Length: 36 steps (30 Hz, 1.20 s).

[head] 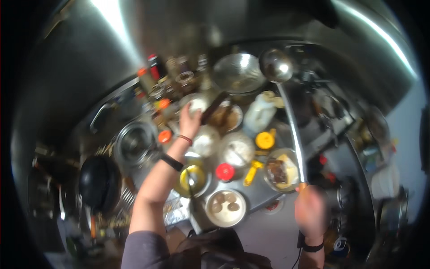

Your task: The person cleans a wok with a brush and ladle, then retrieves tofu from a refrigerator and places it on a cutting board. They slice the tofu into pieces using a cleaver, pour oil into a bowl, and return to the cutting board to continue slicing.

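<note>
My left hand [190, 119] reaches over the crowded metal counter, its fingers apart at a round container with white contents [198, 104]. Close to its fingers lies a dark handle [214, 108] that leads up to a metal strainer [239, 72]; whether my fingers touch either is blurred. My right hand [311, 208], at the lower right, is closed around the wooden grip of a long metal ladle [291, 124]. The ladle's bowl points away from me, beside the strainer. Below the ladle's shaft sits a bowl with brown and pale yellow pieces [281, 170].
Bottles [156, 67] crowd the back left. Before me stand a white bowl with several round brown items [225, 207], a yellow-filled container [193, 178], a red lid [225, 171] and a plastic jug [260, 112]. A black pan [99, 183] is at left, a stove [322, 101] at right.
</note>
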Each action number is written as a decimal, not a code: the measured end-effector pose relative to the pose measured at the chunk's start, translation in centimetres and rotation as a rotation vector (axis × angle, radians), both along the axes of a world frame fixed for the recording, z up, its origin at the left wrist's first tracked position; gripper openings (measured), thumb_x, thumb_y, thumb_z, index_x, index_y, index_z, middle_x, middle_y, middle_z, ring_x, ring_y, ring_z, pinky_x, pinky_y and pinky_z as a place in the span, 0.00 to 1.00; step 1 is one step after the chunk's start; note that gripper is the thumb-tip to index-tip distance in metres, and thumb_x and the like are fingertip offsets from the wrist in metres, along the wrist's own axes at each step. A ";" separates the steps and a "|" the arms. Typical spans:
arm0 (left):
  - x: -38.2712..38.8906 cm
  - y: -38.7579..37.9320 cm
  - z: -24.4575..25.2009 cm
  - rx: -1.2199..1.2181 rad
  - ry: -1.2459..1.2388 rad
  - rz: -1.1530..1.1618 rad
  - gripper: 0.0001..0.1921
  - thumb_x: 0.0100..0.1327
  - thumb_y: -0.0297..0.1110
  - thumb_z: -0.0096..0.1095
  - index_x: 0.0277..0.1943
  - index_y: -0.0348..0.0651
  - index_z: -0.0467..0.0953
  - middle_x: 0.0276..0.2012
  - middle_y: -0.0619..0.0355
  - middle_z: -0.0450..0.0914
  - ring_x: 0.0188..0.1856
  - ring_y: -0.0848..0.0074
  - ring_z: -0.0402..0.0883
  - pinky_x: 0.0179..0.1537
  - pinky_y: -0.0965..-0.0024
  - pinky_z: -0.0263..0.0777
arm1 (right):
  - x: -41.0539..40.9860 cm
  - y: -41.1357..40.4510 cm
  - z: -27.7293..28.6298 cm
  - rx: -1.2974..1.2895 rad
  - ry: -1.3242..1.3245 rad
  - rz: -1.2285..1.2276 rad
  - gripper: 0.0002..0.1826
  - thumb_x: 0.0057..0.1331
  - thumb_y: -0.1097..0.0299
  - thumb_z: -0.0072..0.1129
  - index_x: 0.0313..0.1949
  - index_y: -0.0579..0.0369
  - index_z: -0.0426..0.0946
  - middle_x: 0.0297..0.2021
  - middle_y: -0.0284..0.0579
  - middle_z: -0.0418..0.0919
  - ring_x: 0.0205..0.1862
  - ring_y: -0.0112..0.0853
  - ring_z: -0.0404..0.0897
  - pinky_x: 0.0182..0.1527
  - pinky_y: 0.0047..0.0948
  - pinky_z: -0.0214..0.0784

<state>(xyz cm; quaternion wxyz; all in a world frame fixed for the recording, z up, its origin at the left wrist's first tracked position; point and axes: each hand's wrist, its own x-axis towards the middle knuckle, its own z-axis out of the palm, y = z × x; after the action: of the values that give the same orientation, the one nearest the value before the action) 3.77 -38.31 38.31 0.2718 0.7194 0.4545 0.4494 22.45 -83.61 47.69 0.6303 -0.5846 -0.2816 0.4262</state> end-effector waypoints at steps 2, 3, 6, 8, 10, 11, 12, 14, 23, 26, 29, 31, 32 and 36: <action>-2.3 -6.9 2.4 -0.093 -0.177 -0.357 0.23 0.66 0.41 0.61 0.60 0.37 0.71 0.48 0.48 0.80 0.50 0.65 0.79 0.54 0.64 0.71 | -2.1 1.4 -0.1 0.022 0.029 0.060 0.20 0.68 0.71 0.54 0.56 0.67 0.65 0.23 0.38 0.71 0.14 0.20 0.67 0.17 0.18 0.61; -4.5 -10.0 2.0 -0.033 -0.230 -0.624 0.20 0.68 0.42 0.59 0.59 0.41 0.73 0.44 0.54 0.81 0.46 0.73 0.79 0.48 0.69 0.73 | -3.7 2.6 -0.4 0.045 0.063 0.131 0.20 0.67 0.71 0.54 0.56 0.67 0.65 0.23 0.38 0.71 0.14 0.19 0.68 0.18 0.18 0.61; -8.9 -21.0 8.3 -0.704 -0.280 -0.950 0.19 0.73 0.37 0.51 0.62 0.38 0.66 0.56 0.54 0.75 0.58 0.71 0.73 0.61 0.66 0.67 | -10.4 6.5 0.1 0.075 0.091 0.313 0.20 0.68 0.73 0.52 0.57 0.66 0.63 0.24 0.37 0.70 0.16 0.18 0.68 0.18 0.17 0.62; -11.8 -26.0 7.9 -0.578 -0.604 -0.868 0.20 0.72 0.33 0.52 0.63 0.38 0.61 0.59 0.49 0.71 0.60 0.68 0.73 0.62 0.64 0.66 | -17.0 8.9 -0.2 0.137 0.084 0.513 0.20 0.68 0.75 0.50 0.59 0.64 0.62 0.29 0.37 0.72 0.18 0.18 0.68 0.20 0.17 0.63; -15.5 -27.9 7.4 -0.537 -0.899 -0.628 0.15 0.71 0.27 0.52 0.57 0.39 0.60 0.57 0.44 0.72 0.60 0.67 0.73 0.62 0.64 0.67 | -22.5 10.4 -0.1 0.087 0.042 0.695 0.23 0.67 0.75 0.52 0.60 0.63 0.61 0.35 0.38 0.73 0.21 0.19 0.71 0.23 0.18 0.66; -18.4 -28.0 7.6 -0.538 -0.948 -0.507 0.12 0.71 0.26 0.51 0.54 0.39 0.60 0.51 0.44 0.77 0.58 0.67 0.75 0.60 0.64 0.69 | -24.7 11.7 0.1 0.037 0.013 0.808 0.24 0.67 0.75 0.54 0.61 0.63 0.60 0.37 0.39 0.73 0.24 0.20 0.73 0.25 0.19 0.68; -21.5 -28.2 7.4 -0.639 -0.972 -0.382 0.12 0.70 0.26 0.51 0.53 0.39 0.61 0.47 0.45 0.78 0.53 0.67 0.78 0.55 0.65 0.73 | -26.6 12.4 0.0 -0.007 -0.027 0.912 0.26 0.67 0.74 0.55 0.62 0.63 0.59 0.40 0.39 0.73 0.27 0.21 0.75 0.26 0.19 0.70; -28.6 -27.8 6.0 -0.672 -0.961 -0.155 0.09 0.70 0.26 0.49 0.50 0.38 0.63 0.39 0.48 0.79 0.41 0.67 0.81 0.43 0.66 0.78 | -29.8 12.6 -0.1 0.199 -0.337 1.032 0.29 0.65 0.72 0.61 0.63 0.62 0.60 0.47 0.43 0.73 0.39 0.25 0.78 0.36 0.21 0.74; -54.3 -17.0 -5.8 -0.791 -1.393 0.012 0.11 0.68 0.31 0.51 0.28 0.44 0.64 0.21 0.66 0.62 0.20 0.83 0.63 0.26 0.80 0.68 | -30.3 9.9 -4.0 -0.088 -0.313 0.928 0.22 0.65 0.71 0.61 0.57 0.58 0.70 0.41 0.38 0.79 0.35 0.19 0.78 0.38 0.19 0.72; -55.2 -14.5 -8.1 -1.010 -1.645 -0.181 0.11 0.68 0.31 0.52 0.28 0.44 0.65 0.21 0.67 0.64 0.22 0.84 0.65 0.26 0.80 0.68 | -28.6 8.1 -3.8 -0.078 -0.306 0.827 0.22 0.65 0.71 0.61 0.58 0.57 0.70 0.41 0.38 0.79 0.36 0.20 0.78 0.38 0.20 0.73; -54.3 -13.2 -8.4 -1.047 -1.628 -0.178 0.11 0.68 0.31 0.53 0.28 0.44 0.65 0.22 0.66 0.65 0.23 0.84 0.68 0.27 0.81 0.69 | -25.6 6.4 -3.5 -0.114 -0.225 0.703 0.22 0.65 0.72 0.60 0.58 0.57 0.70 0.40 0.38 0.79 0.37 0.19 0.78 0.39 0.20 0.72; -53.4 -12.8 -8.0 -0.979 -1.458 -0.185 0.12 0.68 0.32 0.54 0.27 0.44 0.66 0.21 0.65 0.66 0.23 0.82 0.69 0.28 0.80 0.70 | -22.8 5.1 -4.2 -0.142 -0.182 0.621 0.22 0.66 0.73 0.59 0.59 0.58 0.69 0.40 0.38 0.79 0.37 0.19 0.78 0.40 0.20 0.73; -55.8 -12.2 -8.8 -0.960 -1.394 -0.084 0.10 0.68 0.33 0.55 0.29 0.42 0.71 0.23 0.64 0.72 0.24 0.81 0.72 0.28 0.79 0.71 | -21.4 4.5 -4.8 -0.145 -0.148 0.600 0.22 0.66 0.74 0.59 0.59 0.58 0.69 0.39 0.38 0.79 0.37 0.19 0.78 0.40 0.20 0.73; -54.3 -11.9 -5.4 -0.154 0.721 0.871 0.23 0.61 0.36 0.65 0.54 0.32 0.69 0.50 0.39 0.76 0.47 0.56 0.79 0.49 0.59 0.73 | -14.9 0.9 -7.1 -0.091 -0.021 0.444 0.20 0.67 0.76 0.56 0.58 0.62 0.69 0.36 0.37 0.79 0.36 0.21 0.79 0.40 0.21 0.73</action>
<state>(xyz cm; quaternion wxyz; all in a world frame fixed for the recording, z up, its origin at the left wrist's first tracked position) -50.48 -50.22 32.94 -0.0592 0.5518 0.8045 0.2117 7.51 -82.75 40.61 0.4913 -0.5405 -0.3904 0.5604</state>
